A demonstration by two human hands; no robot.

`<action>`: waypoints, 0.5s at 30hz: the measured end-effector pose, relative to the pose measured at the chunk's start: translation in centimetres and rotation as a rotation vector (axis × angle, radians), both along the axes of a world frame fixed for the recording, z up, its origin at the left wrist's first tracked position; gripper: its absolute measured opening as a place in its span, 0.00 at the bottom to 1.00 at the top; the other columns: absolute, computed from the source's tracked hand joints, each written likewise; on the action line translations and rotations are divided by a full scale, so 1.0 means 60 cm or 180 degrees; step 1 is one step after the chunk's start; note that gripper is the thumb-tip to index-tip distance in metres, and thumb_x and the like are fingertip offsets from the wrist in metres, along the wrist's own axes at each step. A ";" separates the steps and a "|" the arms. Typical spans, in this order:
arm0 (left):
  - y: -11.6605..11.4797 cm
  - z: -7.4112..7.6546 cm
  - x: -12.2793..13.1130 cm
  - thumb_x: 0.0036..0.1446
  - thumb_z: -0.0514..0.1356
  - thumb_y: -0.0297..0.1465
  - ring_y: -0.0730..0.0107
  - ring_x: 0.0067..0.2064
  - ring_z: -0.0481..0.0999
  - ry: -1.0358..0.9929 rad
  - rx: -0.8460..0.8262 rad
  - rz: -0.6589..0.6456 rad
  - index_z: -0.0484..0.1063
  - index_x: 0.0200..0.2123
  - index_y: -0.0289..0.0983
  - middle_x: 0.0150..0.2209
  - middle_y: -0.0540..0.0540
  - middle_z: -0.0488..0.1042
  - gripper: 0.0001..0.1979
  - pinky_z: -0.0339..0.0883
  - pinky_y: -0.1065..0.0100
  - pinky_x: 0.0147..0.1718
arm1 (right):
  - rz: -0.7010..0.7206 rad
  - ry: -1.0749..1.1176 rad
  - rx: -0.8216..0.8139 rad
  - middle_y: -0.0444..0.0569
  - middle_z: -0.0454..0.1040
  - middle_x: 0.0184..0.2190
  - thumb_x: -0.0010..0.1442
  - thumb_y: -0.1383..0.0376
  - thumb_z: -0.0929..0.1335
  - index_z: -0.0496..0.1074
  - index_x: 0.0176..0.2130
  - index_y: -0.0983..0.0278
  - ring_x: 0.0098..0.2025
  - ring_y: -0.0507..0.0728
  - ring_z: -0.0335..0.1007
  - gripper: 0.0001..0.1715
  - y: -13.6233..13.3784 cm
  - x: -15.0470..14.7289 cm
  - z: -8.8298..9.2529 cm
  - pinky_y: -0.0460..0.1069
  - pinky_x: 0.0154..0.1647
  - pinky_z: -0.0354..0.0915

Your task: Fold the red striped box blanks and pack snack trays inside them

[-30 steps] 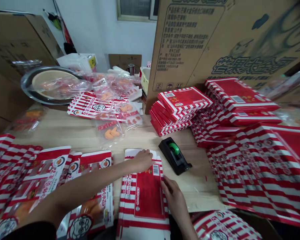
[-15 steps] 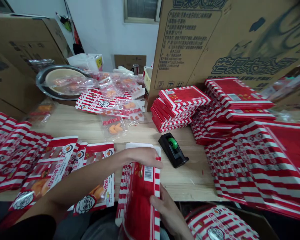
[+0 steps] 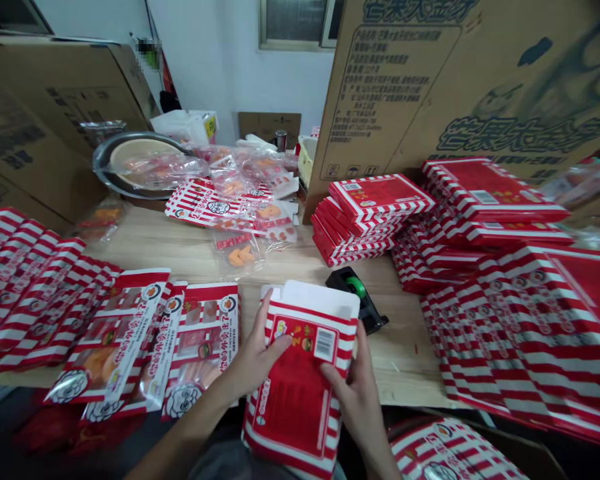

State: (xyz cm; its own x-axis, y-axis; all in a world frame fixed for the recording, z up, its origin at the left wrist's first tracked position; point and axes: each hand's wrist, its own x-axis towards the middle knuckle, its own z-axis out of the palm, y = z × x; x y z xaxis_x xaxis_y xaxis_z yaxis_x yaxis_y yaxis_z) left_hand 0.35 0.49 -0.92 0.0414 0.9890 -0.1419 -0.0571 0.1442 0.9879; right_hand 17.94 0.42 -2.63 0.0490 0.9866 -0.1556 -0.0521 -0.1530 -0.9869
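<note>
Between my two hands is a red-and-white striped snack box (image 3: pixel 300 400), its barcode side facing me and its white top flap raised at the far end. My left hand (image 3: pixel 257 353) grips the upper left edge, thumb lying across the printed face. On the right edge, my right hand (image 3: pixel 357 390) has its thumb on the front and its fingers wrapped around the side. Just behind the box's far right corner sits a black tape dispenser (image 3: pixel 367 307) with a green roll, partly covered by the flap. To the left lie flat windowed snack boxes (image 3: pixel 203 347) showing food pictures.
Stacked striped boxes (image 3: pixel 380 200) stand at the back right, with a larger row (image 3: pixel 520 320) nearer. More boxes (image 3: pixel 25 287) line the left. Behind are a metal basin (image 3: pixel 103 163), clear snack packets (image 3: pixel 240 257) and a big carton (image 3: pixel 395 87). Below the table edge shows another striped package (image 3: pixel 450 453).
My left hand has come back from the far end to the box's left edge. The box now faces me flatter and wider, its top flap standing out. The view has shifted slightly.
</note>
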 end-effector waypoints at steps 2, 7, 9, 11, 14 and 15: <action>-0.007 -0.010 -0.004 0.56 0.55 0.37 0.59 0.57 0.62 0.0228 0.0050 -0.0048 0.46 0.61 0.43 0.58 0.42 0.61 0.32 0.63 0.63 0.51 | -0.0294 -0.0293 0.0366 0.52 0.58 0.60 0.53 0.55 0.67 0.51 0.61 0.60 0.60 0.60 0.55 0.40 0.004 0.002 -0.001 0.56 0.57 0.57; -0.003 -0.020 -0.015 0.58 0.52 0.38 0.67 0.38 0.72 0.0430 0.0120 -0.0065 0.60 0.50 0.40 0.42 0.45 0.71 0.17 0.67 0.67 0.39 | -0.0473 -0.0651 0.0490 0.53 0.76 0.41 0.55 0.52 0.64 0.74 0.38 0.63 0.45 0.61 0.70 0.20 0.015 0.011 0.004 0.55 0.47 0.64; -0.001 -0.016 -0.016 0.59 0.51 0.38 0.70 0.31 0.70 0.0560 0.0185 -0.0184 0.63 0.45 0.40 0.32 0.49 0.71 0.13 0.66 0.70 0.32 | -0.0586 -0.0578 0.0297 0.51 0.77 0.32 0.54 0.52 0.65 0.75 0.30 0.64 0.36 0.59 0.71 0.19 0.021 0.014 0.010 0.52 0.38 0.67; -0.001 -0.007 -0.017 0.59 0.50 0.38 0.71 0.29 0.68 0.0754 0.0300 -0.0358 0.64 0.43 0.40 0.29 0.51 0.69 0.12 0.64 0.72 0.30 | -0.0606 -0.0193 0.0044 0.47 0.76 0.29 0.52 0.53 0.67 0.74 0.33 0.62 0.29 0.55 0.70 0.16 0.028 0.017 0.016 0.48 0.30 0.67; 0.001 0.004 -0.020 0.61 0.48 0.37 0.71 0.32 0.69 0.0981 0.0404 -0.0643 0.63 0.45 0.40 0.33 0.49 0.70 0.13 0.64 0.72 0.32 | -0.0335 0.0596 -0.0129 0.42 0.75 0.32 0.51 0.58 0.69 0.66 0.50 0.54 0.26 0.52 0.70 0.25 0.038 0.026 0.024 0.46 0.27 0.66; 0.002 0.006 -0.022 0.61 0.47 0.37 0.71 0.34 0.70 0.1023 0.0422 -0.0704 0.63 0.46 0.40 0.35 0.49 0.71 0.13 0.64 0.72 0.34 | -0.0181 0.0697 -0.0082 0.42 0.75 0.33 0.51 0.59 0.69 0.65 0.51 0.53 0.28 0.52 0.71 0.26 0.039 0.031 0.027 0.47 0.29 0.66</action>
State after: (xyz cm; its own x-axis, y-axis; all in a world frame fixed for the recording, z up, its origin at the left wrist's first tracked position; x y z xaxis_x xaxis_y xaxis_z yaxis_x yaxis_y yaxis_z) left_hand -0.97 0.62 -0.56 0.2293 0.9718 -0.0542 0.2756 -0.0114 0.9612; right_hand 19.77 2.79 -1.03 0.0668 0.9788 -0.1938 -0.2738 -0.1688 -0.9468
